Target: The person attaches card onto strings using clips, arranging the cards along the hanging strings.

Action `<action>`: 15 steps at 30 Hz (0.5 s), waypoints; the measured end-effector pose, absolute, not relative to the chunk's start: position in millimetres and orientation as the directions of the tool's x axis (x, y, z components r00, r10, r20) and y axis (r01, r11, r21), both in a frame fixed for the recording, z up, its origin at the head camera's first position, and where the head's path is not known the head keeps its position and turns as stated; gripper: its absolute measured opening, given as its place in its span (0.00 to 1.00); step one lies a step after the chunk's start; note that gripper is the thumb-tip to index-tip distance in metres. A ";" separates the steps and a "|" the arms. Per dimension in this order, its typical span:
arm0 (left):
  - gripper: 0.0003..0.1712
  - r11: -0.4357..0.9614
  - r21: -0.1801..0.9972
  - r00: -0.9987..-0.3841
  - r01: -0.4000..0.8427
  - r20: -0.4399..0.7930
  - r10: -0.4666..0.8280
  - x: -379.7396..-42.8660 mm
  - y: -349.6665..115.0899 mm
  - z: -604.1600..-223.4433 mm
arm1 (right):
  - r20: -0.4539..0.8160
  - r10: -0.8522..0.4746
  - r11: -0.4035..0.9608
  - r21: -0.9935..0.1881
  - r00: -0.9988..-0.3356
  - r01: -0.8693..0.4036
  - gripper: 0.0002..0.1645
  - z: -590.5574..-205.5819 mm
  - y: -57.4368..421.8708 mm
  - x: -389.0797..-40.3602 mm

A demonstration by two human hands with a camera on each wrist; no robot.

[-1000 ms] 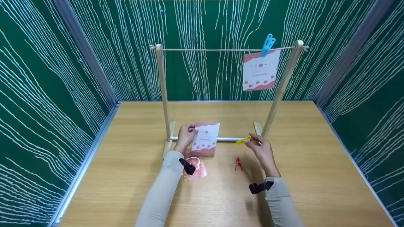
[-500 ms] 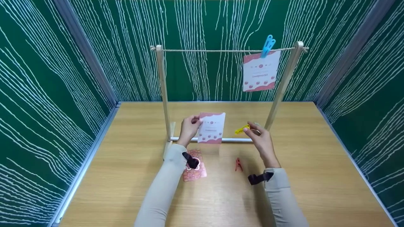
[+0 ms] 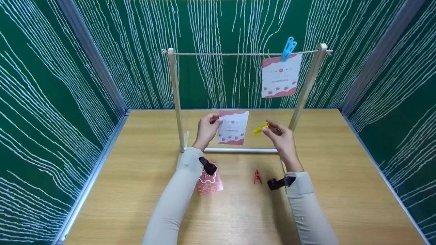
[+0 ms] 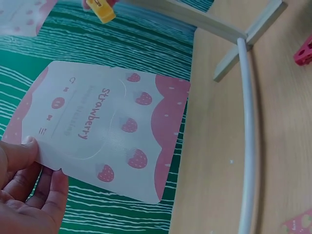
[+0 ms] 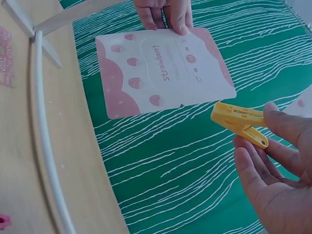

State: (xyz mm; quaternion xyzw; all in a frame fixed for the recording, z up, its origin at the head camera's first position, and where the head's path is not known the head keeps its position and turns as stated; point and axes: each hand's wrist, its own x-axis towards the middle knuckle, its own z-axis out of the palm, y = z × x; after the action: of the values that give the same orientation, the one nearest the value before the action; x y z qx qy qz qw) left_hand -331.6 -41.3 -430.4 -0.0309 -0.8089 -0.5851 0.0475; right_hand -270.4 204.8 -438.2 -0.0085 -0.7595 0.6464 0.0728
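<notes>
My left hand (image 3: 208,130) pinches a pink-and-white strawberry card (image 3: 233,127) by its left edge, between thumb and fingers. The card is in the air in front of the rack, below the rope; in the left wrist view its print reads "Strawberry". To its right, my right hand (image 3: 282,141) holds a yellow clothespin (image 5: 239,120) by its handle end, with the tip pointing toward the card but apart from it. On the rope (image 3: 224,54), a blue clothespin (image 3: 289,48) grips another strawberry card (image 3: 281,76) near the right post.
The wooden rack has a left post (image 3: 175,98), a right post (image 3: 308,86) and a white bottom bar (image 3: 242,150). A red clothespin (image 3: 257,177) lies on the table. A pink patterned card (image 3: 209,185) lies partly under my left forearm. Green walls surround the table.
My left hand has lifted the card up and slightly right, away from the table. My right hand has risen with the yellow clothespin. The hanging card and red clothespin stay put.
</notes>
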 end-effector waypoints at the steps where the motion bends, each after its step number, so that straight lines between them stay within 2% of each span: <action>1: 0.13 0.315 0.942 -0.992 0.116 0.123 -0.004 -332.1 -40.7 -428.8 | 0.109 0.106 0.158 -0.983 -0.988 -0.091 0.32 -436.6 204.0 -271.3; 8: 0.13 0.330 0.918 -0.974 0.220 0.226 0.021 -338.5 -36.0 -414.1 | 0.219 0.121 0.140 -0.969 -0.968 -0.202 0.29 -418.4 196.3 -279.2; 15: 0.12 0.315 0.923 -0.974 0.220 0.225 0.020 -341.4 -32.2 -397.8 | 0.273 0.129 0.149 -0.956 -0.953 -0.253 0.30 -392.3 192.8 -282.6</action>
State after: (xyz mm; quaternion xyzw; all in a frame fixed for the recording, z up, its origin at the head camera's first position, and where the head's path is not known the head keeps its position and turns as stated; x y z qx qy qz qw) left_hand -341.4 -32.2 -397.8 -0.0744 -0.8062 -0.5805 0.0862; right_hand -282.6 192.8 -392.3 0.0420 -0.7437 0.6509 0.1468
